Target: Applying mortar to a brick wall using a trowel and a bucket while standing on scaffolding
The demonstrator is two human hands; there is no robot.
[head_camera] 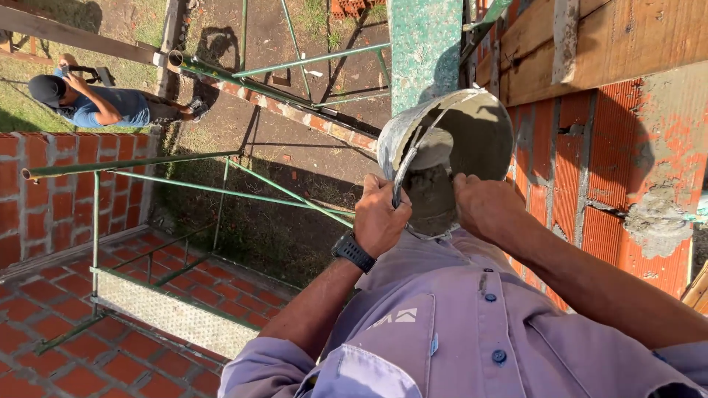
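Hands raised chest-high: left hand point(378, 219) grip pinching the bucket point(450, 140) handle, right hand point(483, 206) clasping its mortar-caked rim.

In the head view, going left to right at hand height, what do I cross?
Low brick wall → green scaffold frame → left hand on the bail handle → mortar bucket → right hand → brick wall → mortar patch.

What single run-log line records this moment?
left hand: gripping bucket handle | right hand: on rim | metal bucket: tipped, holding wet mortar | beside brick wall
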